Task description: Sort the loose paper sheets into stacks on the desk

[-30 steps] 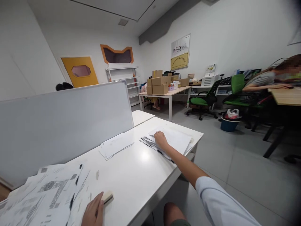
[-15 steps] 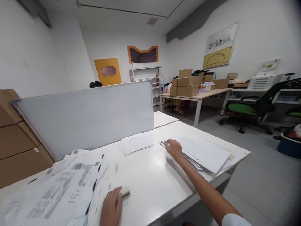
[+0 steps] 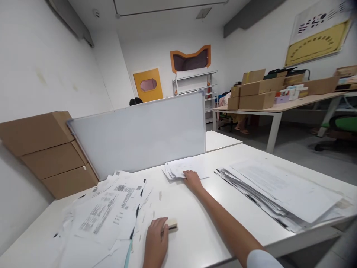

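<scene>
My left hand (image 3: 156,242) rests on the white desk (image 3: 192,219) near its front edge, fingers curled over a small cream block (image 3: 171,224) that looks like a stamp or eraser. My right hand (image 3: 192,180) reaches forward and lies flat on the near edge of a small stack of white papers (image 3: 182,168) at the foot of the whiteboard. A messy spread of printed sheets (image 3: 106,212) lies left of my left hand. A large stack of papers (image 3: 279,193) lies to the right of my right arm.
A whiteboard (image 3: 139,134) stands upright along the desk's back edge. Brown cardboard boxes (image 3: 47,152) are stacked against the left wall. Another table (image 3: 279,108) with boxes stands behind on the right, with a green chair (image 3: 340,126) beside it. A person's head shows behind the whiteboard.
My right hand has left the large stack on the right and moved left onto the small stack by the whiteboard. The view has swung left. My left hand stays on the block.
</scene>
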The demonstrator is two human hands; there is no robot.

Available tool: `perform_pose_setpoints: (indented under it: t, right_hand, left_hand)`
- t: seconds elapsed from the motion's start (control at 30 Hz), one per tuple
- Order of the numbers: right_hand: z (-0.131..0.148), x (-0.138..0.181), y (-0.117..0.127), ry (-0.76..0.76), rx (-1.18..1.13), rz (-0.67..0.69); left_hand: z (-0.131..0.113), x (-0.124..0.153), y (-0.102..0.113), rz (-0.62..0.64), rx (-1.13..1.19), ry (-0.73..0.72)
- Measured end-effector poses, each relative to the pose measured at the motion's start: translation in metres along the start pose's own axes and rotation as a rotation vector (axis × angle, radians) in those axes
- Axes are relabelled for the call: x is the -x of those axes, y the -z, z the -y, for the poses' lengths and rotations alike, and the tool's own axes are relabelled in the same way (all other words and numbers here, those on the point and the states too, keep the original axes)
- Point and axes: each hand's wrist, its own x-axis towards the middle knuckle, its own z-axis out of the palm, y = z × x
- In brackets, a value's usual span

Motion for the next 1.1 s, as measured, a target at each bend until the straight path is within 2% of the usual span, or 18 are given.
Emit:
perform_pose_setpoints:
  t: [0.2, 0.33, 0.4, 0.5, 0.67, 0.77, 0.87, 1.1]
  right_hand:
    - [0.010, 0.032, 0.016, -0.038, -0.226, -0.132]
    - [0.010, 0.059, 0.033, -0.180, -0.453, -0.302]
    - [0.006, 0.071, 0.044, -0.278, -0.562, -0.336]
    - [-0.001, 0.089, 0.058, -0.375, -0.700, -0.205]
    - [-0.008, 0.120, 0.073, -0.416, -0.839, 0.274]
    - [-0.005, 0.133, 0.076, -0.445, -0.851, 0.451]
    - [0.001, 0.143, 0.079, -0.472, -0.852, 0.534]
    - [0.011, 0.157, 0.091, -0.529, -0.881, 0.554]
  left_hand:
    - [-0.003, 0.001, 0.003, -0.010, -0.034, -0.028]
    - [-0.005, 0.003, 0.002, -0.032, -0.036, -0.051]
    - [-0.005, 0.004, 0.001, -0.044, -0.037, -0.057]
    - [-0.004, 0.004, 0.000, -0.044, -0.041, -0.065]
    - [-0.002, 0.001, -0.001, -0.017, -0.047, -0.099]
    - [0.000, -0.001, -0.003, 0.000, -0.046, -0.135]
    - [0.001, -0.002, -0.005, 0.005, -0.055, -0.158]
    - [-0.001, -0.003, -0.004, 0.002, -0.098, -0.166]
